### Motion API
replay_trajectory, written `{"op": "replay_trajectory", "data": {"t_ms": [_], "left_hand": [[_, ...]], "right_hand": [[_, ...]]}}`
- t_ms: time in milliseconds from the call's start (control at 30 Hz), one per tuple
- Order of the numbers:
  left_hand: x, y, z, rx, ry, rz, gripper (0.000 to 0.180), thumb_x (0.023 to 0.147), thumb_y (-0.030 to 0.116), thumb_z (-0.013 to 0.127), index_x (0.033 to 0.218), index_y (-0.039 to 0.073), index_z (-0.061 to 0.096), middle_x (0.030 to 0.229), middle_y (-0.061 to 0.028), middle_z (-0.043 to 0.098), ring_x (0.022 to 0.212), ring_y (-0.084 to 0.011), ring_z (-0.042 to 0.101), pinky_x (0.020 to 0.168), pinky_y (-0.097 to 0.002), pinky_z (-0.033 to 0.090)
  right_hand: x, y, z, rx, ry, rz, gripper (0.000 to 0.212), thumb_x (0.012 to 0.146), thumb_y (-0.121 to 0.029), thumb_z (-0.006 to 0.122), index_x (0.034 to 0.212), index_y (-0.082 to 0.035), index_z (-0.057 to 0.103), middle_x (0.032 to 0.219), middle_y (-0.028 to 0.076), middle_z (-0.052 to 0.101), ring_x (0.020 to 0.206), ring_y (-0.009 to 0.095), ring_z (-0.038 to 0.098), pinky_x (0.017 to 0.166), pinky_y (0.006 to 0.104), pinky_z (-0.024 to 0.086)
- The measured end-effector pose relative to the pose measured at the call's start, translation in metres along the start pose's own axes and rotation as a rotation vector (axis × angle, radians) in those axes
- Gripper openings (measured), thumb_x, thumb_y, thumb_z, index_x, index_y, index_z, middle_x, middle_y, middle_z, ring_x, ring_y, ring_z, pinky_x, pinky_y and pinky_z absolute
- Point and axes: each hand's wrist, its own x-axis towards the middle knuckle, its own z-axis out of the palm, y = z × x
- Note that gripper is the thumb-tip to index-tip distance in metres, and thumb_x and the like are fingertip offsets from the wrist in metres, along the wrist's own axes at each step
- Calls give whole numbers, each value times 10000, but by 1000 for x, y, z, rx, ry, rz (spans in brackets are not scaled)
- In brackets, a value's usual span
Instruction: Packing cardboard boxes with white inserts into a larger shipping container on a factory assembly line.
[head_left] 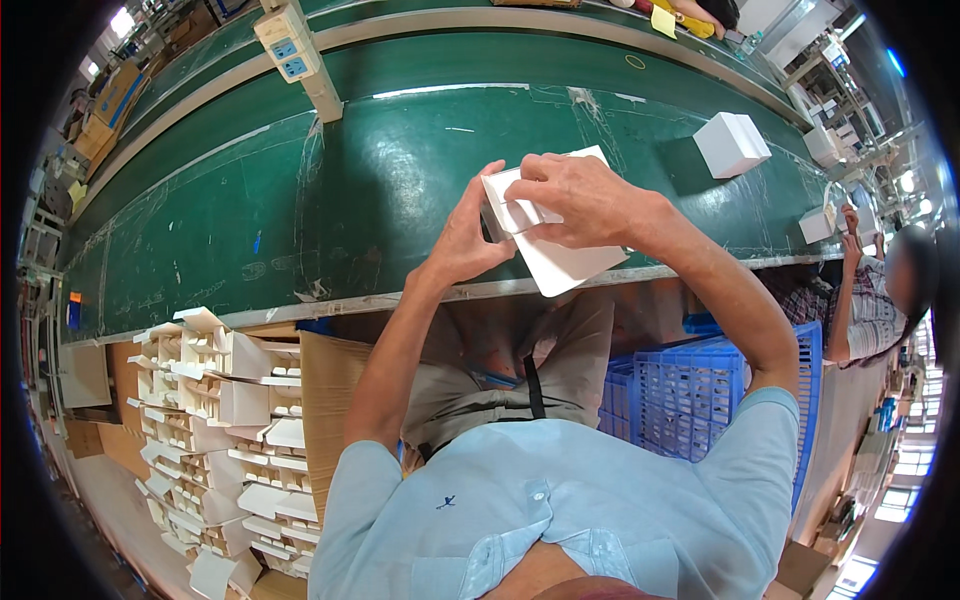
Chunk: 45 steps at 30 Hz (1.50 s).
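A white cardboard box point(570, 265) with its flap folded out is in front of me at the near edge of the green bench. My left hand point(467, 235) grips the box from the left, thumb below and fingers along the far side. Over the box's opening, my right hand point(585, 200) has its fingers curled and pressed on a white cardboard piece point(530, 213). The inside of the box is largely hidden by that hand.
A closed white box point(732, 145) stands on the green bench point(400, 130) to the right. A post with sockets point(290, 55) rises at the back left. Stacked open white boxes point(200, 400) are at lower left, a blue crate point(690, 390) at lower right. Another person point(850, 300) sits far right.
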Motion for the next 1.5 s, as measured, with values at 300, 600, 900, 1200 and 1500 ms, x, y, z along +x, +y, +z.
{"op": "replay_trajectory", "data": {"t_ms": [300, 600, 900, 1200, 1500], "left_hand": [[3, 1, -3, -52, -26, -36, 1062, 760, 109, 846, 1669, 80, 299, 1432, -161, 595, 1323, -315, 609, 1129, -439, 478], [6, 2, -6, -101, -46, -35, 1087, 743, 117, 844, 1677, 70, 289, 1420, -157, 594, 1317, -288, 610, 1130, -427, 480], [6, -7, -9, -203, -79, -93, 1124, 746, 61, 822, 1709, 75, 241, 1544, -125, 536, 1421, -256, 533, 1218, -418, 407], [7, -9, -9, -160, -73, -57, 1133, 738, 85, 848, 1704, 77, 256, 1515, -122, 557, 1405, -262, 547, 1215, -421, 410], [8, -6, -6, -198, -76, -80, 1085, 748, 136, 871, 1676, 80, 311, 1486, -155, 585, 1362, -303, 599, 1161, -433, 465]], "right_hand": [[12, 7, -4, -56, -38, -57, 244, 864, -206, 777, 1052, -61, 722, 1004, 138, 654, 968, 340, 712, 808, 478, 592], [34, -4, -16, -226, -148, -121, 218, 774, -144, 796, 932, 5, 777, 914, 206, 760, 781, 383, 767, 675, 485, 609], [40, -10, -5, -265, -218, -117, 214, 721, -84, 786, 902, 30, 800, 838, 197, 761, 786, 378, 774, 706, 480, 619], [40, 5, -9, -193, -197, -120, 260, 801, -129, 732, 1021, 6, 756, 907, 175, 776, 782, 380, 769, 699, 473, 623], [35, 30, 7, -97, 225, -23, 311, 940, -89, 731, 1241, -85, 657, 1021, 131, 731, 786, 304, 752, 683, 404, 614]]}}
